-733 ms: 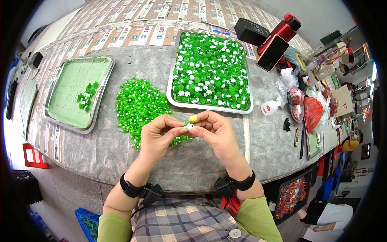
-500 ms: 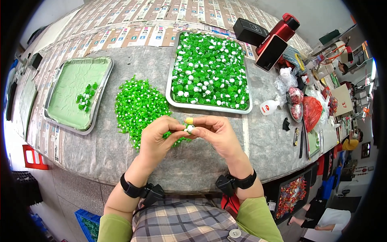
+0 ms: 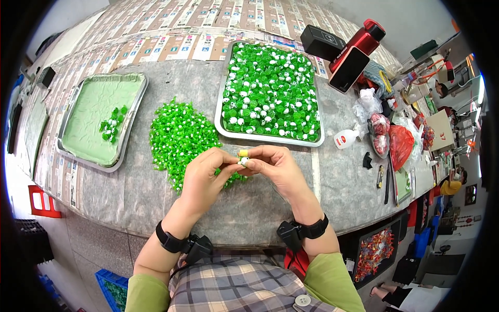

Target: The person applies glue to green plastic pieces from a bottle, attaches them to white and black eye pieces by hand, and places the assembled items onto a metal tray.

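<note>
My left hand [image 3: 207, 170] and my right hand [image 3: 278, 167] meet over the near middle of the table, fingertips pinched together. Between them sits a small white-and-green plastic piece [image 3: 243, 161], mostly covered by the fingers. A yellow band wraps one fingertip of my right hand. Just beyond my left hand spreads a loose heap of small green-and-white pieces [image 3: 182, 135]. Past my right hand stands a metal tray [image 3: 270, 139] filled with rounder green and white pieces. At the left, another tray [image 3: 88, 162] with a pale green lining carries a small cluster of green-and-white pieces [image 3: 111, 125].
Back right are a black box [image 3: 321, 41], a red bottle [image 3: 364, 39] and a phone [image 3: 349, 70] leaning by it. A white squeeze bottle [image 3: 345, 139], bags of red stuff [image 3: 403, 148] and thin black tools [image 3: 388, 184] lie rightward. A red stool [image 3: 42, 202] stands left below the table.
The small piece has turned between my fingers; its white face with dark spots no longer shows clearly. Both hands stay in nearly the same place.
</note>
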`<action>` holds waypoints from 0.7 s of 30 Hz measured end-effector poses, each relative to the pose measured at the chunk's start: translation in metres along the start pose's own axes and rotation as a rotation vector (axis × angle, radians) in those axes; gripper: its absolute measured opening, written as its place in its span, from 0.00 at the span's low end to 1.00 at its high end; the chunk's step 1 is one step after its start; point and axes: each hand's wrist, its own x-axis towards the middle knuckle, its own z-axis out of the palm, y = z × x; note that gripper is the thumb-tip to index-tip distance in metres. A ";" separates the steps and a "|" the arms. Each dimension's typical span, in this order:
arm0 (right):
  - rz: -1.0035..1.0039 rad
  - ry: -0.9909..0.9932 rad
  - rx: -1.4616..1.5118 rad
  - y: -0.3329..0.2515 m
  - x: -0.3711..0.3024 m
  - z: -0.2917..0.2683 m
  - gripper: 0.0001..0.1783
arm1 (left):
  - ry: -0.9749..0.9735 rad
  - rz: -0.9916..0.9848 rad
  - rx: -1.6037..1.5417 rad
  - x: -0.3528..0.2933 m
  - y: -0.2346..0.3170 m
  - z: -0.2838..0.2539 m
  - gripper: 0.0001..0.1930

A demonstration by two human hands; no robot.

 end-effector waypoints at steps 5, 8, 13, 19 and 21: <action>-0.012 0.085 -0.440 -0.002 -0.002 -0.016 0.11 | 0.089 -0.416 -0.261 0.012 -0.013 -0.034 0.04; 0.030 0.036 -0.912 -0.005 -0.005 -0.021 0.13 | 0.296 -0.377 -0.086 0.019 -0.050 -0.107 0.04; -0.249 -0.053 -1.272 0.005 -0.006 -0.017 0.11 | 0.402 -0.570 0.646 0.005 -0.114 -0.195 0.13; -0.293 -0.055 -1.326 0.002 -0.007 -0.020 0.09 | 0.421 -0.408 0.485 0.012 -0.068 -0.145 0.12; -0.295 -0.023 -1.303 -0.011 -0.012 -0.017 0.09 | 0.226 -0.382 -0.005 0.014 -0.041 -0.104 0.08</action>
